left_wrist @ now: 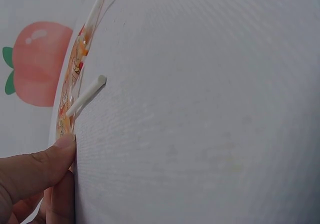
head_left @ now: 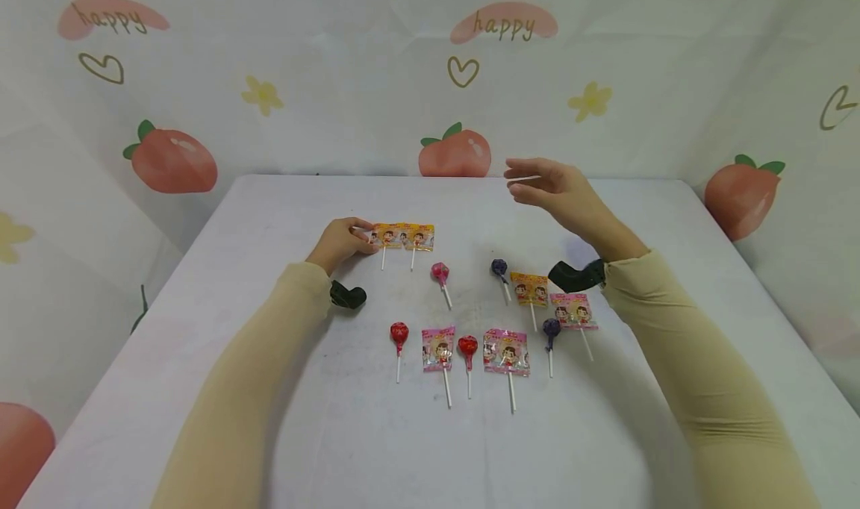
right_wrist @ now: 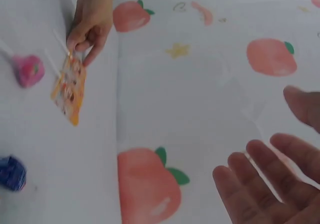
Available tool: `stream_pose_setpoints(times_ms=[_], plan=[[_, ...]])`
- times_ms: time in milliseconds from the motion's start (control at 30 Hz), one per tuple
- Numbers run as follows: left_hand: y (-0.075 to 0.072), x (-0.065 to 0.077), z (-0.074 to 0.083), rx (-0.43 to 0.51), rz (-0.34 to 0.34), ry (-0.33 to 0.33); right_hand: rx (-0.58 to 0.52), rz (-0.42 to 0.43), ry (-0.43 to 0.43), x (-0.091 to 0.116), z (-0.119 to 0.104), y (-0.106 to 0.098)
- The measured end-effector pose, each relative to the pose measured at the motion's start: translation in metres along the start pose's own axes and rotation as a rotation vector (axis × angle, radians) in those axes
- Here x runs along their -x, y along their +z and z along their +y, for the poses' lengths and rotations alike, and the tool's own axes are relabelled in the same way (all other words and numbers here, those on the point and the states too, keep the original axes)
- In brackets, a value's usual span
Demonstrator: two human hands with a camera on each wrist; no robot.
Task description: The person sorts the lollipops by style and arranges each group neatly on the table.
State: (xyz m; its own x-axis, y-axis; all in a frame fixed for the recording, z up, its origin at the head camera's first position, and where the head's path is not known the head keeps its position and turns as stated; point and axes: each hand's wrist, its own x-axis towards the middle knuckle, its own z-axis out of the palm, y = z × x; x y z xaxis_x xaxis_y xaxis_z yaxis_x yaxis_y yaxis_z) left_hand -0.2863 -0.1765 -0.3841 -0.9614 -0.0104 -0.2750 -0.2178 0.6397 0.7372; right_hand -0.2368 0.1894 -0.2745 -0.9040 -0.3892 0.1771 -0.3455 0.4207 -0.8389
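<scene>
Near the back of the white table, my left hand (head_left: pixel 340 243) pinches the left edge of an orange-wrapped flat lollipop (head_left: pixel 386 234) between thumb and fingers. A second orange-wrapped lollipop (head_left: pixel 419 236) lies right beside it, wrappers side by side, both sticks toward me. In the left wrist view the thumb (left_wrist: pixel 62 146) is at the wrapper's corner, and a white stick (left_wrist: pixel 87 94) juts out. My right hand (head_left: pixel 561 194) is raised over the back right of the table, fingers extended and holding nothing; the right wrist view shows its spread fingers (right_wrist: pixel 270 169).
A pink round lollipop (head_left: pixel 440 273) and a dark blue one (head_left: pixel 499 269) lie mid-table. Nearer me are red round lollipops (head_left: pixel 399 334), pink-wrapped flat ones (head_left: pixel 439 348) and another dark one (head_left: pixel 551 328). An orange-wrapped lollipop (head_left: pixel 529 289) lies at right. A peach-print cloth (head_left: pixel 363 121) hangs behind.
</scene>
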Motion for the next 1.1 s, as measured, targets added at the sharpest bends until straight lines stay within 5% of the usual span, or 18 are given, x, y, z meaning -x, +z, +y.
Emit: stream_pose_setpoints(times_ms=[300,667,1100], plan=[[0.0,-0.003,-0.001,-0.025,-0.005,-0.006,0.051,-0.057,0.046,0.035,0.04,-0.002],[-0.001,-0.002,0.001,-0.016,-0.007,0.001,0.068,-0.164,0.201,0.054,0.089,0.006],[0.0,-0.003,0.0,-0.009,-0.003,-0.009,0.208,-0.295,0.224,0.055,0.103,0.016]])
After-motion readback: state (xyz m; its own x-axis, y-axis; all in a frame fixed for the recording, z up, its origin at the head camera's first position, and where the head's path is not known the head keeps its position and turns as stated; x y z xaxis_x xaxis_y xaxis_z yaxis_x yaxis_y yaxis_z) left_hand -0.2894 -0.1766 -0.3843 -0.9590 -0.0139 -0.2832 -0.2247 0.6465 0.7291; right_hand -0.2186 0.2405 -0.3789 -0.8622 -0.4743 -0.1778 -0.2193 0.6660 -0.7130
